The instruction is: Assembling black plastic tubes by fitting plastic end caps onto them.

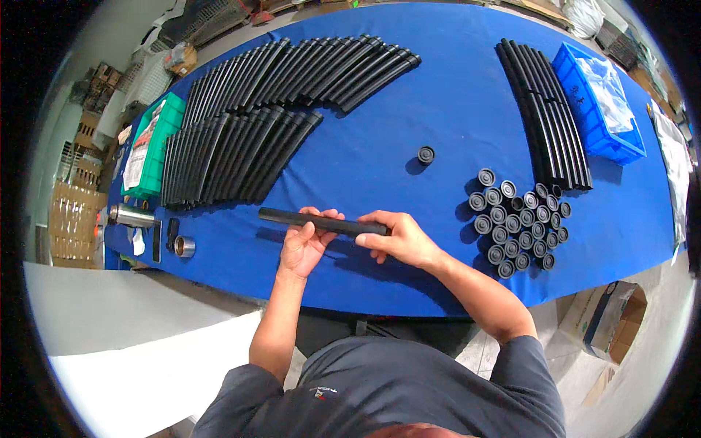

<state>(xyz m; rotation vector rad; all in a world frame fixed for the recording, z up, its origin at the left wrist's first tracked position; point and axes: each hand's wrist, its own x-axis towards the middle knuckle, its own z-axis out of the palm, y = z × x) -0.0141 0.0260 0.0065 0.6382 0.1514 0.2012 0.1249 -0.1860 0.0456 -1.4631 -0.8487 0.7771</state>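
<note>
A black tube (281,216) is held level above the blue cloth, just in front of me. My left hand (305,244) supports it near the middle, fingers behind and thumb in front. Around the tube's right end my right hand (398,237) is closed, and its fingers cover that end. A group of round black caps (526,239) stands to the right of my right hand. One lone black cap (426,155) stands apart, beyond the tube. Rows of black tubes with wider ends (241,157) lie at the left, past my left hand.
Plain black tubes (544,109) lie at the right beside a blue crate (628,146) with a plastic bag. A green crate (174,117) stands at the left edge. Nearby are a steel flask (131,215), a phone (157,241) and a metal cup (185,247). A cardboard box (602,321) sits below, right.
</note>
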